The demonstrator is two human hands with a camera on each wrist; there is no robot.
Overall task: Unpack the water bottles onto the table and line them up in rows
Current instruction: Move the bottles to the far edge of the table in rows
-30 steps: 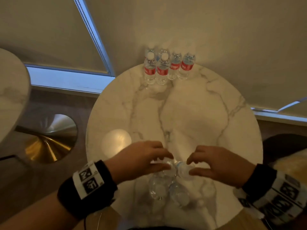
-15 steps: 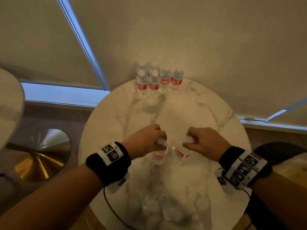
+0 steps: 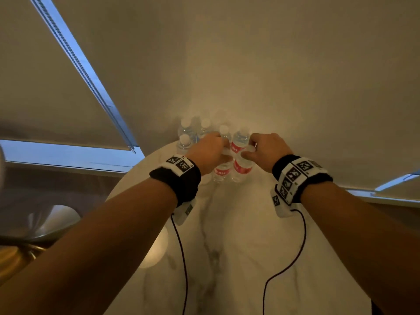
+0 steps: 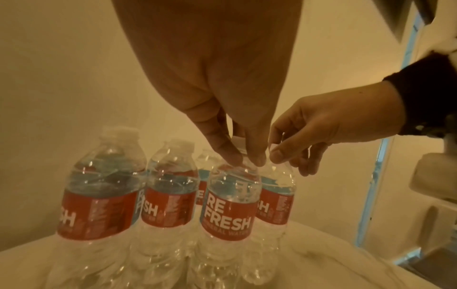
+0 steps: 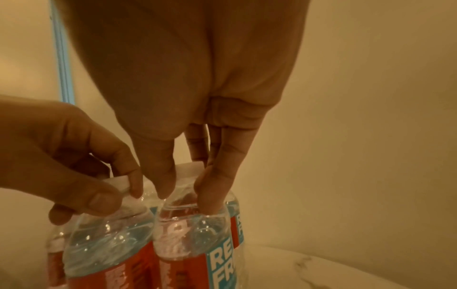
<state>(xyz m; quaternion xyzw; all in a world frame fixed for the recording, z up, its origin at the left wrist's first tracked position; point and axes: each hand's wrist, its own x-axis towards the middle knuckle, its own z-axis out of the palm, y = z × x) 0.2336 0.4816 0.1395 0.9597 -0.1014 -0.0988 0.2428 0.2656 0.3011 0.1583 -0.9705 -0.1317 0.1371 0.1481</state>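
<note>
Left hand and right hand each pinch a bottle cap, seemingly touching the table.

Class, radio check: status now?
Left hand pinches one bottle's cap. Right hand pinches its neighbour. Both beside the back row. Nothing blocking.

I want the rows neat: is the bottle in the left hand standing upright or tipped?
Upright. The bottle stands straight beside its neighbours with its label level, while the left hand pinches its cap from above.
</note>
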